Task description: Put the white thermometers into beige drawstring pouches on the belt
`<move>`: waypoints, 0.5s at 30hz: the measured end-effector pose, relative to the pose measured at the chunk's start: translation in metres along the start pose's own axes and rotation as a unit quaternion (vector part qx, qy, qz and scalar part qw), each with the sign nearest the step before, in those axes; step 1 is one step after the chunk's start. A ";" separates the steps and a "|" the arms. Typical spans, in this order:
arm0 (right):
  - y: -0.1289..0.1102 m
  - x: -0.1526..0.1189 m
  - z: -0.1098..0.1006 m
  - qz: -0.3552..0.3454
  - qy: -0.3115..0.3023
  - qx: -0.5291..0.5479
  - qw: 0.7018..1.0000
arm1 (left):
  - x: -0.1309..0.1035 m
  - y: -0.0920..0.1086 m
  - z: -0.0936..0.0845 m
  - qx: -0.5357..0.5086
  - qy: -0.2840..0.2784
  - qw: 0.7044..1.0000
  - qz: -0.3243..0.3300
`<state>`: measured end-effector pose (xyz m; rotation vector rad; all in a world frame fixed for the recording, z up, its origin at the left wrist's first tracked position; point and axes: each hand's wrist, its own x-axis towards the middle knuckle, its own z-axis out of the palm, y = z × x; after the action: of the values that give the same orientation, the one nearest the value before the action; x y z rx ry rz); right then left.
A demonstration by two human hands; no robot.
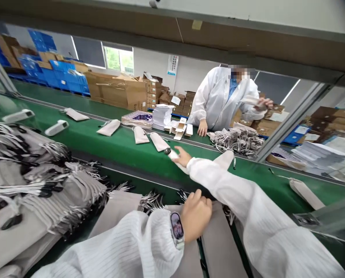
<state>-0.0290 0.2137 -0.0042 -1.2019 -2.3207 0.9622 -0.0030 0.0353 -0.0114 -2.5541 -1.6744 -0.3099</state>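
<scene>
My right hand (183, 157) reaches over the green conveyor belt (117, 148), its fingers around a white device (172, 153) with a dark round end. Just left of that device lies a beige drawstring pouch (158, 141). Closer to me, my left hand (196, 215), with a watch on its wrist, is curled above the beige pouches (223, 243) on the near side; its fingertips are hidden, so I cannot make out what is in them. Piles of pouches (53, 193) with white cords and black ends fill the near left.
Two white devices (56, 127) and several pouches rest on the belt. Across it, a person in a white coat (219, 96) stands behind a pouch heap (239, 139), small white boxes (180, 129) and a paper stack (161, 116). A metal post (291, 119) rises at right.
</scene>
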 end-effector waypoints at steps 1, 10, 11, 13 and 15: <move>0.003 -0.011 -0.019 0.000 0.007 0.017 1.000 | 0.000 -0.001 -0.001 -0.008 0.000 1.000 0.015; 0.018 -0.181 -0.114 0.008 0.116 0.367 0.923 | -0.002 -0.002 0.009 -0.014 0.041 0.998 0.043; 0.023 -0.189 -0.110 0.015 0.125 0.376 0.918 | -0.001 -0.003 0.010 -0.016 0.036 0.998 0.043; 0.032 -0.194 -0.101 0.018 0.143 0.396 0.907 | 0.000 -0.003 0.011 -0.016 0.025 0.999 0.042; 0.039 -0.192 -0.093 0.009 0.163 0.419 0.893 | 0.001 -0.004 0.011 -0.006 0.015 0.999 0.044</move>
<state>0.1579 0.1106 0.0340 -0.9021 -1.3673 1.4217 -0.0046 0.0394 -0.0220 -2.6082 -1.5502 -0.3512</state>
